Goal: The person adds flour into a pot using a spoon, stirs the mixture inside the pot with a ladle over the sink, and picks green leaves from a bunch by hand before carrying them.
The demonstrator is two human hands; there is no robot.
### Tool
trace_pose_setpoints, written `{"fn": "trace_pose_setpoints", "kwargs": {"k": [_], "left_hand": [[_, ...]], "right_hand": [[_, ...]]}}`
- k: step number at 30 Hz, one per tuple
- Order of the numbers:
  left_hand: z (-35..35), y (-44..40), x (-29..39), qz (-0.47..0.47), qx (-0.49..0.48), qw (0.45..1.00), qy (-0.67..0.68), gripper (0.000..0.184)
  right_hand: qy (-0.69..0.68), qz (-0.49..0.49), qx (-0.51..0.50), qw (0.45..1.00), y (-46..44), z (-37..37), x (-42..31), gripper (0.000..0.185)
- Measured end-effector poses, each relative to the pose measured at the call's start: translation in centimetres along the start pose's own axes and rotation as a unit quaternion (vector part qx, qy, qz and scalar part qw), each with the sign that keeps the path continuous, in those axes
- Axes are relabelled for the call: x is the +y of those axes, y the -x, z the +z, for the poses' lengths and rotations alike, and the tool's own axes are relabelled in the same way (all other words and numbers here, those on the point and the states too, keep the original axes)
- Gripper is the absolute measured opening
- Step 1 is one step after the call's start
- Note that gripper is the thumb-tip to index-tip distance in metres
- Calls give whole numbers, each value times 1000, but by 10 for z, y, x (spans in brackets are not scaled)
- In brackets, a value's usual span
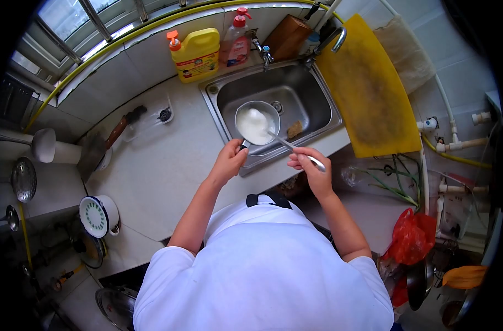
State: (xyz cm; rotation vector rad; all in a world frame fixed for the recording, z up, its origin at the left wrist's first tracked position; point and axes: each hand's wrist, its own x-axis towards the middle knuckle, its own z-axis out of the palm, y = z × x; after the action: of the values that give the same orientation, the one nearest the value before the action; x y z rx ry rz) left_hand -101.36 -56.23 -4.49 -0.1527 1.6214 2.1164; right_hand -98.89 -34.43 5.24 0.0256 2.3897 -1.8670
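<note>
My left hand [229,163] is closed around the short dark handle of a small round pan [277,113]. The pan is held over the near left part of the steel sink [332,113] and contains a white, pale mass with a rounded lump. In my right hand [313,170] is the metal handle of a spoon [283,142], slanting down into the white stuff. The spoon's bowl is hidden in it. A brown sponge-like piece [294,129] lies in the sink, right of the pan.
Behind the sink stand a yellow jug [199,55], a red-capped pump bottle [237,44] and a faucet [266,55]. A large yellow board [367,88] leans at the right. On the left counter lie a cleaver [99,146] and a white enamel mug [98,215]. Green onions [397,179] rest lower right.
</note>
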Motion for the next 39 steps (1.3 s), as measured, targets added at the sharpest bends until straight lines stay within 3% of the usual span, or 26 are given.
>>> {"fn": "trace_pose_setpoints", "kwargs": {"k": [2,9,19,22,26,31,34,36,37,39], "left_hand": [[0,0,0,-4,-1,1000,-7,26],[0,1,0,0,1,1000,-8,26],[-2,6,-2,8,7,1000,-6,27],[-3,11,-3,6,13,1000,1,28],[-8,17,-8,-12,-11,1000,-2,29],[1,33,-19,-19,15,999,-21,31],[13,48,-24,-14,12,1000,-14,30],[23,58,-30,-5,27,1000,-15,30],[29,63,-34,-2,32,999,-19,29],[41,75,-40,11,40,999,5,27]], "right_hand": [[-109,103,38,988,-3,-3,-1,21],[-151,78,53,984,1,-4,-7,23],[-43,-44,28,998,8,-5,-20,17],[88,-172,2,981,6,-1,-16,15],[192,-232,-7,953,13,6,-11,23],[243,-237,-15,940,31,11,-2,26],[194,-206,-25,959,46,8,7,21],[26,-72,15,997,59,3,16,17],[26,-69,5,997,66,-2,17,17],[-85,63,31,994,76,-11,10,20]]}}
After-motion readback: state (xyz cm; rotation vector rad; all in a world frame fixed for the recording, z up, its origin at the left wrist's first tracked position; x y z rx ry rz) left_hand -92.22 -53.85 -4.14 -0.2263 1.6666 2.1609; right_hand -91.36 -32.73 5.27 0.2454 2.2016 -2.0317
